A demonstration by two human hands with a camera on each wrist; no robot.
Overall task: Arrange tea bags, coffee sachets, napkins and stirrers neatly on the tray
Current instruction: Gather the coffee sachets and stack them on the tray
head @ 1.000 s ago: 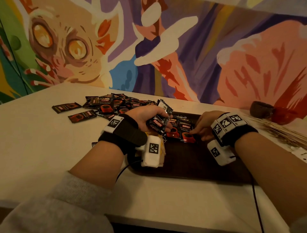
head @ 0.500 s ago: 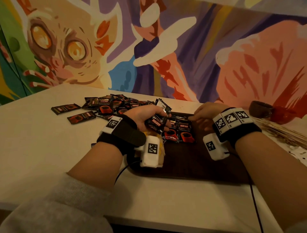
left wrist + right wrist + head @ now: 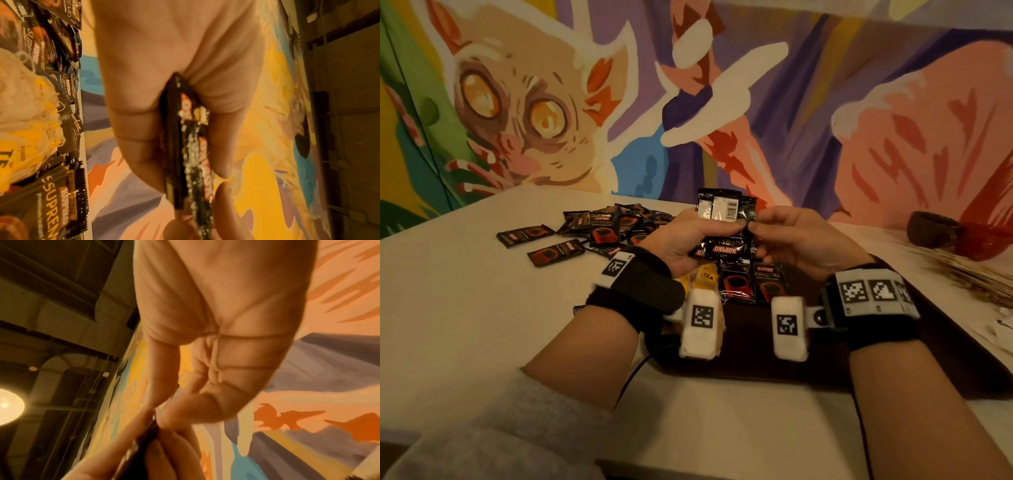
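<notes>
Dark brown tray [image 3: 945,363] sits on the pale table [image 3: 465,308] under both wrists, w/ coffee sachets [image 3: 751,286] reading "KOPIKO SUPREMO" and yellow tea bags [image 3: 707,275] marked "TEA" on its far left part. Loose sachet pile [image 3: 613,226] lies left, off the tray. Left hand [image 3: 681,240] grips a sachet stack [image 3: 726,219] upright, barcode side showing; right hand [image 3: 801,240] pinches its right edge, thumb and forefinger closed.
</notes>
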